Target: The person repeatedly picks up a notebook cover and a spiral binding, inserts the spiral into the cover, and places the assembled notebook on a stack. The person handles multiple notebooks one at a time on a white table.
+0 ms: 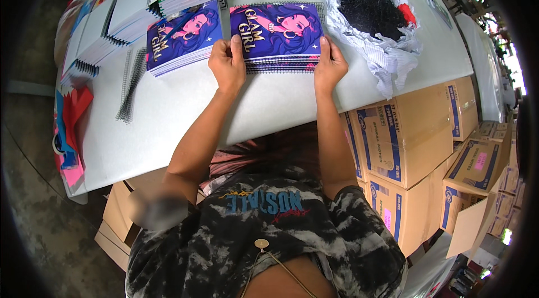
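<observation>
A small stack of purple spiral notebooks lies on the white table in front of me, with an illustrated figure on the top cover. Wire coils show along its far and near edges. My left hand is closed on the stack's left near corner, thumb on top. At the right near corner my right hand grips it the same way; the fingers underneath are partly hidden. Just left of my left hand sits a second pile with the same purple cover, its page edges facing me and no coil visible there.
Loose wire coils lie on the table's left part. Taller notebook piles stand far left, near red and blue scraps. At right, crumpled white paper holds tangled black wire. Cardboard boxes are stacked beside me on the right.
</observation>
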### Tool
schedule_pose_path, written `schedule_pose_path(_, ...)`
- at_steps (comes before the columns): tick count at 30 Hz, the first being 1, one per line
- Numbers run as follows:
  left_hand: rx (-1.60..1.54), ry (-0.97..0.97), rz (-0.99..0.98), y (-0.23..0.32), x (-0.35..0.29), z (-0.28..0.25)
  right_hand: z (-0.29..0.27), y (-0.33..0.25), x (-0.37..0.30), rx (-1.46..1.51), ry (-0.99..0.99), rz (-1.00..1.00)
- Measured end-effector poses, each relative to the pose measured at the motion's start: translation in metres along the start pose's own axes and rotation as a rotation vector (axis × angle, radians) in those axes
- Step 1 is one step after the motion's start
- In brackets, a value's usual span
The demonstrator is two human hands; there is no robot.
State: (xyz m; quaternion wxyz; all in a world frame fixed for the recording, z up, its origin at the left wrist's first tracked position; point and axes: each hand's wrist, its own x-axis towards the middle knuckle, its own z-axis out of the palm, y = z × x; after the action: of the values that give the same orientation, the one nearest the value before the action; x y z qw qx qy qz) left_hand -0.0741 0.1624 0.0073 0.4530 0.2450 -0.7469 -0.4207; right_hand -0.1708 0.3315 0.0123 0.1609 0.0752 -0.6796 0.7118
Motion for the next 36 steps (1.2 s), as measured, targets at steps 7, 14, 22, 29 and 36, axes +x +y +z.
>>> schedule_pose_path(7,0.046,-0.067,-0.074,0.012,0.006,-0.009,0.001,0.014,-0.002,0.037,0.052,-0.107)
schedule_pose_path(14,0.848,-0.105,0.647,-0.002,0.046,-0.084,-0.011,0.000,-0.008,-0.287,0.126,-0.500)
schedule_pose_path(22,0.196,-0.135,0.196,-0.003,0.089,-0.136,0.013,-0.044,-0.036,-0.117,0.113,-0.697)
schedule_pose_path(29,-0.920,-0.033,-0.234,0.108,0.029,-0.146,0.052,-0.101,-0.080,1.025,-0.669,0.812)
schedule_pose_path(36,-0.356,-0.196,-0.421,0.049,-0.003,-0.164,0.010,-0.077,-0.062,0.571,-0.922,0.152)
